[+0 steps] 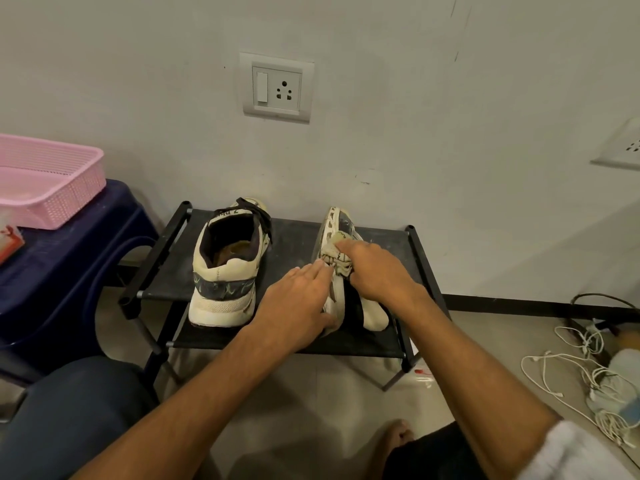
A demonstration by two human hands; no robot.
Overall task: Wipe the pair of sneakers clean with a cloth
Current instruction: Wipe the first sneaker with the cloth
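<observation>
2 worn white sneakers sit on the top shelf of a low black shoe rack (294, 244) that stands against a pale wall. At the far left a pink plastic basket (52, 181) rests on a dark blue stool (69, 258), just beside the rack's left end. The left sneaker (225, 271) stands upright on its sole with the heel toward the camera and its dark lining open to view. To its right, the left hand (298, 299) is released, its fingers straight and laid flat against the sole side of the right sneaker (341, 221), which is tipped up on its edge with the toe toward the wall and the sole facing left. A crumpled, stained white cloth (334, 261) is bunched against the upper part of that sneaker, touching it just beyond the left hand's fingertips. The right hand (374, 271) grasps this cloth, fingers curled round the bunch while the index finger stretches forward and presses the fabric onto the sneaker. Above the rack, a white switch and socket plate (277, 88) is set in the wall. On the floor at the far right lies a tangle of white cables (588, 368), well apart from the rack.
</observation>
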